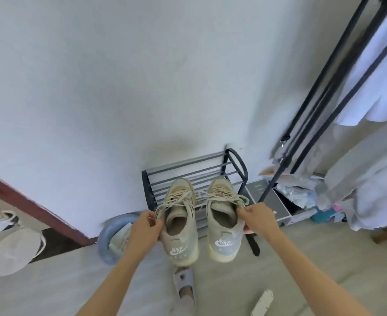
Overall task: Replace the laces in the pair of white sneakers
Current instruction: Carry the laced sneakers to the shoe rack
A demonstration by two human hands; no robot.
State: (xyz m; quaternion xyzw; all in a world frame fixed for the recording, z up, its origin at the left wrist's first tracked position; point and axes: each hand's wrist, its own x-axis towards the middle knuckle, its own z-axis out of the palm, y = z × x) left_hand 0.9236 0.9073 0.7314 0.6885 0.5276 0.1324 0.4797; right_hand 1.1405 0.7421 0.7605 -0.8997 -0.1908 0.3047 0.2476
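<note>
Your left hand (145,226) pinches the left sneaker (180,224) at its collar; your right hand (260,218) pinches the right sneaker (225,221) the same way, each grip clamped on its shoe; both are held heels toward you above the grey shoe rack (192,169). The laces (176,198) remain threaded and loose; the image is blurred, so their ends appear, at best, untied.

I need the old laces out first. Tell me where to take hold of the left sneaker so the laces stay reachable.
Grip the left sneaker at its collar and heel, coming from its outer left side, as the left hand does now. The heel points at you and the loose laces lie farther forward, over the tongue, so fingers there probably keep them clear. The right hand holds the other sneaker.
</note>
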